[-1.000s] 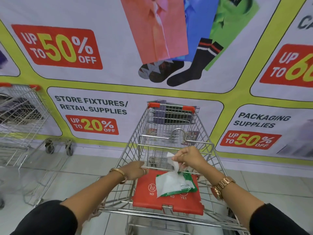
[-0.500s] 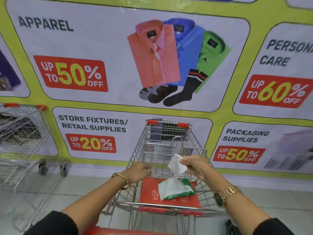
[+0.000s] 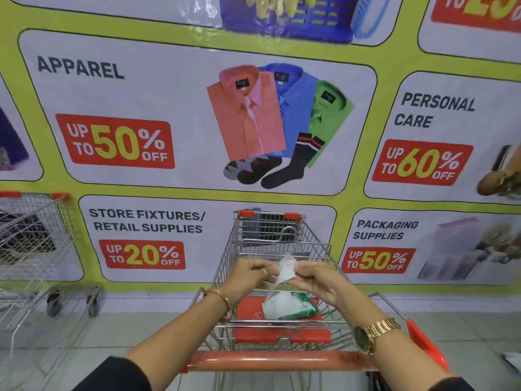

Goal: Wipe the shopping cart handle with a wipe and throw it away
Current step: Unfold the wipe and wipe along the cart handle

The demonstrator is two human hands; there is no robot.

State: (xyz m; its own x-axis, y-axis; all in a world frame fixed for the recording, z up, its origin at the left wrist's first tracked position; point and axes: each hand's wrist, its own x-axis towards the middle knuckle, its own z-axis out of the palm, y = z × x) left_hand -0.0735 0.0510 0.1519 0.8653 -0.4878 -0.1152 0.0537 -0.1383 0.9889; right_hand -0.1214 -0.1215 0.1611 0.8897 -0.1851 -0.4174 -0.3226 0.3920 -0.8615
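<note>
A wire shopping cart (image 3: 282, 244) stands in front of me, its orange handle (image 3: 270, 359) running across the bottom of the view under my forearms. A white wipe (image 3: 286, 268) is stretched between both hands above the cart, its tail still reaching down to the green and white wipe pack (image 3: 290, 306). The pack lies on the red child-seat flap (image 3: 251, 309). My left hand (image 3: 251, 275) pinches the wipe's left edge. My right hand (image 3: 318, 280) pinches its right edge. Neither hand touches the handle.
A second wire cart (image 3: 31, 238) stands at the left against the wall. A large sale banner (image 3: 197, 122) covers the wall just beyond the cart. The tiled floor (image 3: 465, 328) shows at the right, with a scrap of white paper (image 3: 511, 359) near the edge.
My left hand left the cart's seat rail and came up to take the wipe beside my right hand. The view tilted up and the orange handle came into sight.
</note>
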